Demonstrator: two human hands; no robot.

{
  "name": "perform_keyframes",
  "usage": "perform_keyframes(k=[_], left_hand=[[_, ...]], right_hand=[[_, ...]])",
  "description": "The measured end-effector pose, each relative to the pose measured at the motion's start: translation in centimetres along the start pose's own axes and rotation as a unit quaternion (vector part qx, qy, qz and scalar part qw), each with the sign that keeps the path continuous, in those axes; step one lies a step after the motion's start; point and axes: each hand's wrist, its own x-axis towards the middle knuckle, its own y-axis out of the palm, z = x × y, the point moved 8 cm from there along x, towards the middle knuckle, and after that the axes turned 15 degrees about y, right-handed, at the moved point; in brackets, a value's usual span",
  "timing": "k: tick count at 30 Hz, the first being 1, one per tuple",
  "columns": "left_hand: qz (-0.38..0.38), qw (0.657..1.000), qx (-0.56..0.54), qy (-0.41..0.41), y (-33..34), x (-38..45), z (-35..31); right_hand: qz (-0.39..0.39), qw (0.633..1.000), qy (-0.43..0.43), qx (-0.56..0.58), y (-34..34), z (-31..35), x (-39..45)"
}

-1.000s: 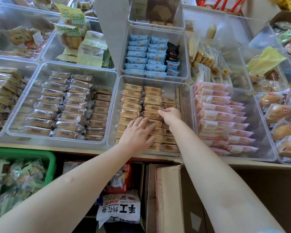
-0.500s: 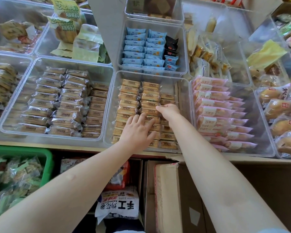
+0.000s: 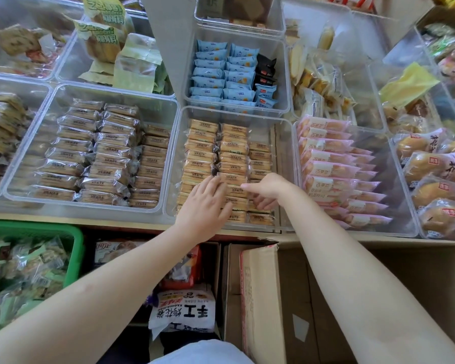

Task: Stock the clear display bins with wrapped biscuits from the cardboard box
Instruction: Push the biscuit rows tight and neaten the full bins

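Note:
A clear display bin in the middle of the shelf holds three rows of tan wrapped biscuits. My left hand lies flat with straight fingers on the near packets of the left and middle rows. My right hand hovers over the right row with its fingers curled down onto the packets there; what it holds is hidden under the hand. The open cardboard box stands below the shelf edge under my right forearm, its inside hidden.
A larger clear bin of the same biscuits sits to the left. Pink packets fill the bin on the right, blue packets the bin behind. A green basket of snacks and a white bag sit below the shelf.
My right hand has drawn back toward me along the right row and its fingers have curled down. My left hand has stayed pressed on the near packets.

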Motion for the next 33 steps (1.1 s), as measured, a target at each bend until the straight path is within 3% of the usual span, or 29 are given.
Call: perform_keyframes(k=[3,9,14,17,21,33], left_hand=[[0.002,1.000,0.014,-0.017,-0.2,-1.7,0.3],[-0.004,1.000,0.030,-0.005,-0.5,-1.9,0.1],[0.002,1.000,0.025,-0.002,-0.4,-2.0,0.2],[-0.007,1.000,0.011,-0.003,-0.5,-2.5,0.3],[0.001,1.000,0.015,0.006,-0.5,-3.3,0.1],[0.067,0.997,0.038,0.030,0.4,-2.8,-0.4]], right_hand=[[0.014,1.000,0.013,-0.004,0.7,-0.7,0.1],[-0.056,0.998,-0.018,0.000,0.7,0.3,0.0],[-0.064,0.997,-0.027,-0.012,0.4,0.5,-0.4],[0.011,1.000,-0.004,-0.026,1.1,-0.3,-1.5],[0.084,0.986,0.012,-0.141,2.5,-1.5,-2.9],[-0.031,0.993,-0.049,-0.103,1.2,-0.4,-4.7]])
